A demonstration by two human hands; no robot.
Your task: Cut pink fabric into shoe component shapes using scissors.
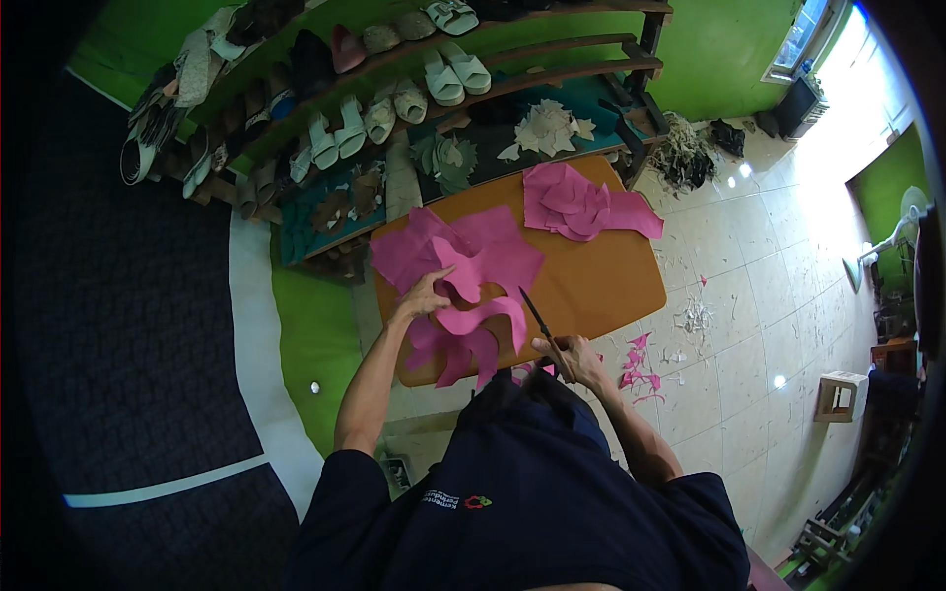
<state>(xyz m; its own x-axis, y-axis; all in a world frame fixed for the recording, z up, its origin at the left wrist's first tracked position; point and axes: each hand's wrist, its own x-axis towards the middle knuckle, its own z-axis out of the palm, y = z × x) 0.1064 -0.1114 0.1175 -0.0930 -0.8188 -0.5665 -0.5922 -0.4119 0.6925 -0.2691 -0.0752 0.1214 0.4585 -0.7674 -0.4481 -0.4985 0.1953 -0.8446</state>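
Pink piece likely light, limp; take edges. Left hand, table's nine o'clock, touching it, grip unclear; right hand, five o'clock, holding scissors

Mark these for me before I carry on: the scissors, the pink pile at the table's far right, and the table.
Scissors (537, 314): head view, on the dark blades.
Pink pile (577, 201): head view, on its upper pieces.
Table (603, 280): head view, on bare orange-brown top.
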